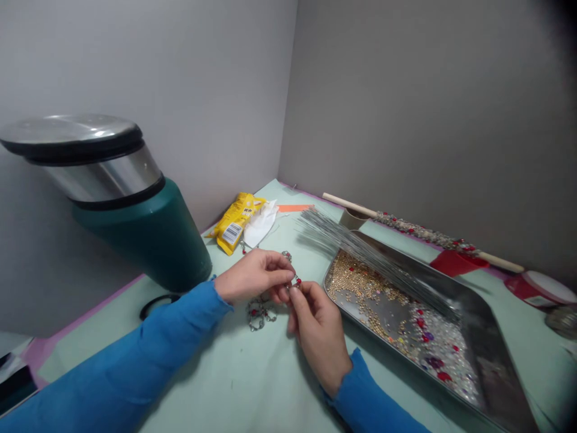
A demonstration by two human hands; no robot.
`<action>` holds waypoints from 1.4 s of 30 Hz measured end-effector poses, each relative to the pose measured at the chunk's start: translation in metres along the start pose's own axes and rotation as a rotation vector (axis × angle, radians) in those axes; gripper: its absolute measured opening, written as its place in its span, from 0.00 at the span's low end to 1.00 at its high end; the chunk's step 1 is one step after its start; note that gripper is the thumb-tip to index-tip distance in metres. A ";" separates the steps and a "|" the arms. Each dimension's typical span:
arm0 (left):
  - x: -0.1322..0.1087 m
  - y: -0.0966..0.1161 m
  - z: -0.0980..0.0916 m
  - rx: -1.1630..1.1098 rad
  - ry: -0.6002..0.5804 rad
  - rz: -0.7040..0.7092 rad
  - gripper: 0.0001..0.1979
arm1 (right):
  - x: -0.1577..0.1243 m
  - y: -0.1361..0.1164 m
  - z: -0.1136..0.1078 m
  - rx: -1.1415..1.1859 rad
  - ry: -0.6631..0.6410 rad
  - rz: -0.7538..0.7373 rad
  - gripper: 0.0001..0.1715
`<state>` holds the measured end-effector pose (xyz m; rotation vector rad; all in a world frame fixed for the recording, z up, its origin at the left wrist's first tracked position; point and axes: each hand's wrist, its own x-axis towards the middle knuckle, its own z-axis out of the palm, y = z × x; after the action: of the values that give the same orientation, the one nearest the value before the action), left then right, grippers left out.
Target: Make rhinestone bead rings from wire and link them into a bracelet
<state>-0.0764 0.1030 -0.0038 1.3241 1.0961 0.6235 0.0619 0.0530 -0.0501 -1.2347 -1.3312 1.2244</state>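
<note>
1. Lower left corner: a dark flat object (15,388), cut off by the frame.
2. Left side: a green flask (148,240) with a steel lid; a black ring (155,305) lies by its base.
3. Centre, above the hands: a yellow packet (237,222) touching white paper (261,224).
4. Centre: the left hand (259,275) pinches the chain (298,281) between thumb and fingers. Loops with red beads lie on the table (234,385) just below this hand.
5. Right of it: the right hand (318,328) grasps the same chain with thumb and forefinger, so 2 hands meet at 1 spot in the middle of the frame.
6. Above them: an orange strip (295,208).
7. Right side: a tray (491,367) of gold, clear and red beads, with a bundle of wires (374,255) across it.
8. Behind the tray: a stick (349,205) wound with beadwork and a red scoop (457,263).
9. Right edge: a red tub (538,288).
</note>
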 end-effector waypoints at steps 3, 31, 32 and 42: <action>-0.001 0.002 -0.001 0.097 0.032 -0.006 0.08 | -0.001 -0.001 0.000 0.004 0.015 0.014 0.12; 0.013 -0.016 -0.014 0.692 0.441 0.042 0.07 | 0.001 -0.003 0.001 -0.054 -0.046 0.031 0.07; 0.013 -0.017 -0.014 0.720 0.453 0.048 0.08 | 0.001 -0.003 0.001 -0.059 -0.051 0.029 0.07; 0.015 -0.023 -0.016 0.886 0.479 0.124 0.09 | 0.000 -0.003 0.000 -0.091 -0.075 0.030 0.07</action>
<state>-0.0890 0.1186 -0.0279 2.0693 1.8110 0.5765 0.0617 0.0534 -0.0467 -1.2879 -1.4417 1.2537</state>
